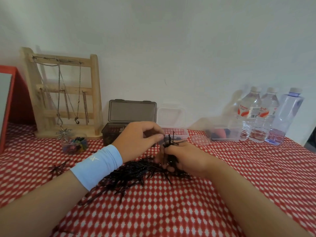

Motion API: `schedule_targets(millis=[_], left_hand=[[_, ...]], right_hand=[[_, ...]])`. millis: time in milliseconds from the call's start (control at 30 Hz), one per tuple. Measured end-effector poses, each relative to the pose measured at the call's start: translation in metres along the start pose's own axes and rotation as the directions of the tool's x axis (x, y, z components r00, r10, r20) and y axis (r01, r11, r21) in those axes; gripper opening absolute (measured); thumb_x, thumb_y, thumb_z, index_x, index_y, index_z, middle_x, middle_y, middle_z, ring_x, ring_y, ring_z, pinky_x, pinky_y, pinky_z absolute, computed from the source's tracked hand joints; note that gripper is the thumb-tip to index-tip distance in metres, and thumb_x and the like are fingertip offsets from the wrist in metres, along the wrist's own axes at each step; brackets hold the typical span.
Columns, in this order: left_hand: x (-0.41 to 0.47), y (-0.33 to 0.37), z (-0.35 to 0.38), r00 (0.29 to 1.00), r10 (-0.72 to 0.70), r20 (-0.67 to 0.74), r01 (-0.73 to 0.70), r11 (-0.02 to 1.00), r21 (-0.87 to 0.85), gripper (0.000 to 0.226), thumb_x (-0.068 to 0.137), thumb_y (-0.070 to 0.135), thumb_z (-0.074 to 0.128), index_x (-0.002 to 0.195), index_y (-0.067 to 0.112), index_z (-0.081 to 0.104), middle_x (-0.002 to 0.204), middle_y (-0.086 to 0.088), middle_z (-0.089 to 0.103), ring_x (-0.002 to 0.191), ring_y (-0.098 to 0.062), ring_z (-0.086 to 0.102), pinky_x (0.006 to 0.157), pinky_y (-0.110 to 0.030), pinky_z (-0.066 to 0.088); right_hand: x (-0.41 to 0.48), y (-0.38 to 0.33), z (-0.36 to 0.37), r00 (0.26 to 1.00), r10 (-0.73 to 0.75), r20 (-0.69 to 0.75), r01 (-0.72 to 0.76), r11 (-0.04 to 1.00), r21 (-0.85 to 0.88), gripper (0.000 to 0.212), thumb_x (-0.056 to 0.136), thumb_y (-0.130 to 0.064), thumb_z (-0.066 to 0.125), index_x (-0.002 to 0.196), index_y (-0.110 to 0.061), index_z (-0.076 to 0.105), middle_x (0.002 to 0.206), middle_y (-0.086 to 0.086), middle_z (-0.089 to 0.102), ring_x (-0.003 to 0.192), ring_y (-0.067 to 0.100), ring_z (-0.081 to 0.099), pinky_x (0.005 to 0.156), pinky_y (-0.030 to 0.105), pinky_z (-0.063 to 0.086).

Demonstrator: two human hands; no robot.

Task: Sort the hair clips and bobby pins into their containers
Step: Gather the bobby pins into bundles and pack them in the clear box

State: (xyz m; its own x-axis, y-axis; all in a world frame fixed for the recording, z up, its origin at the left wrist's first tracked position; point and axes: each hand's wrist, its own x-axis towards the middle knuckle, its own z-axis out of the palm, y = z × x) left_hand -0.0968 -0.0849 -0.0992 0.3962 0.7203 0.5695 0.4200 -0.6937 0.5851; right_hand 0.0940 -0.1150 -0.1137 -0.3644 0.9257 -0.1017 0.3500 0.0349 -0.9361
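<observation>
**Both hands on a bundle of bobby pins**

The right hand (184,159) curled its fingers round a bundle of bobby pins (171,142), held upright with the ends sticking out above the fist. The left hand (138,139), a light blue wristband (97,166) on its wrist, pinched the top of that bundle between thumb and forefinger.

Under both hands a loose pile of black bobby pins (135,173) lay on the red-and-white tablecloth (171,211), with a few stray pins (59,166) further left.

Just behind the hands, and partly hidden by them, stood a dark grey box (109,131) and a clear box (182,132), both with lids raised. A round tub of coloured clips (75,144) sat at the left, in front of a wooden jewellery stand (65,93). To the right were a round clear lid (201,140), another clear container (224,134) and three water bottles (251,115) by the wall.
</observation>
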Motion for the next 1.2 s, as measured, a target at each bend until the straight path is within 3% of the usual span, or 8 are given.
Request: schedule_targets(millis=[67,200,500,633,800,933,1033,1200], left_hand=[[0.001,-0.003,-0.002,1.000,-0.028,-0.011,0.029,0.999,0.034,0.009,0.088,0.021,0.072,0.092,0.028,0.077,0.085,0.022,0.072,0.086,0.008,0.064,0.077,-0.005,0.045],[0.001,-0.009,-0.004,0.999,-0.021,-0.040,0.028,0.982,0.187,0.008,0.090,0.030,0.068,0.092,0.033,0.076,0.082,0.028,0.068,0.087,0.010,0.063,0.081,-0.006,0.043],[-0.006,0.003,0.015,0.961,-0.266,0.079,0.276,0.942,-0.192,0.011,0.093,0.017,0.065,0.085,0.012,0.070,0.066,-0.003,0.073,0.054,-0.018,0.063,0.059,-0.030,0.055],[-0.008,0.008,0.017,0.965,-0.236,0.116,0.247,0.965,-0.092,0.020,0.094,0.024,0.065,0.078,0.013,0.071,0.063,-0.001,0.072,0.051,-0.019,0.061,0.060,-0.032,0.056],[-0.004,0.001,0.006,0.957,-0.267,-0.113,0.232,0.939,-0.253,0.026,0.101,0.019,0.048,0.093,0.025,0.072,0.086,0.008,0.074,0.082,-0.007,0.066,0.074,-0.030,0.051],[-0.001,0.005,0.005,0.973,-0.192,0.126,0.229,0.860,-0.456,0.033,0.105,0.020,0.040,0.130,0.034,0.057,0.133,0.014,0.062,0.124,-0.004,0.056,0.103,-0.028,0.048],[-0.004,0.012,0.009,0.988,-0.107,0.112,0.140,0.927,-0.349,0.034,0.104,0.019,0.044,0.133,0.025,0.061,0.129,0.016,0.065,0.114,-0.022,0.063,0.101,-0.029,0.050],[-0.006,0.013,0.007,0.980,-0.005,0.197,0.024,0.995,-0.095,0.036,0.104,0.020,0.046,0.137,0.031,0.058,0.121,0.030,0.064,0.112,0.012,0.057,0.104,-0.016,0.042]], right_hand=[[0.004,0.004,0.000,0.999,-0.039,0.035,0.036,0.996,0.084,0.029,0.103,-0.023,0.046,0.099,-0.012,0.073,0.103,0.017,0.074,0.088,0.031,0.060,0.075,0.039,0.042],[0.007,0.003,0.000,0.999,-0.034,0.004,0.031,0.948,0.318,0.016,0.102,-0.005,0.039,0.101,-0.010,0.054,0.070,0.003,0.053,0.063,0.018,0.050,0.062,0.031,0.040],[0.009,0.003,0.001,0.993,-0.088,-0.081,0.117,0.869,0.481,0.026,0.109,-0.020,0.038,0.119,-0.006,0.057,0.068,-0.003,0.041,0.061,0.012,0.039,0.062,0.029,0.038],[0.009,0.002,0.001,0.981,-0.094,-0.167,0.167,0.850,0.500,0.020,0.107,-0.017,0.042,0.100,-0.007,0.058,0.072,0.002,0.047,0.062,0.014,0.042,0.059,0.028,0.040],[0.003,-0.001,-0.003,0.986,-0.136,-0.092,0.162,0.888,0.429,0.023,0.106,-0.011,0.041,0.093,-0.008,0.058,0.082,0.009,0.064,0.068,0.019,0.053,0.061,0.030,0.044],[0.001,0.001,0.002,0.989,-0.132,0.073,0.105,0.948,0.299,0.018,0.106,-0.010,0.040,0.096,-0.011,0.055,0.072,0.004,0.053,0.067,0.018,0.050,0.065,0.031,0.040],[0.002,0.001,0.004,0.986,-0.107,0.124,0.064,0.948,0.313,0.018,0.106,-0.010,0.039,0.096,-0.012,0.054,0.071,0.001,0.045,0.065,0.016,0.045,0.065,0.030,0.038],[0.002,0.001,0.004,0.985,-0.103,0.140,0.052,0.944,0.326,0.011,0.106,-0.011,0.041,0.099,-0.009,0.050,0.073,0.001,0.046,0.065,0.016,0.048,0.065,0.031,0.042]])
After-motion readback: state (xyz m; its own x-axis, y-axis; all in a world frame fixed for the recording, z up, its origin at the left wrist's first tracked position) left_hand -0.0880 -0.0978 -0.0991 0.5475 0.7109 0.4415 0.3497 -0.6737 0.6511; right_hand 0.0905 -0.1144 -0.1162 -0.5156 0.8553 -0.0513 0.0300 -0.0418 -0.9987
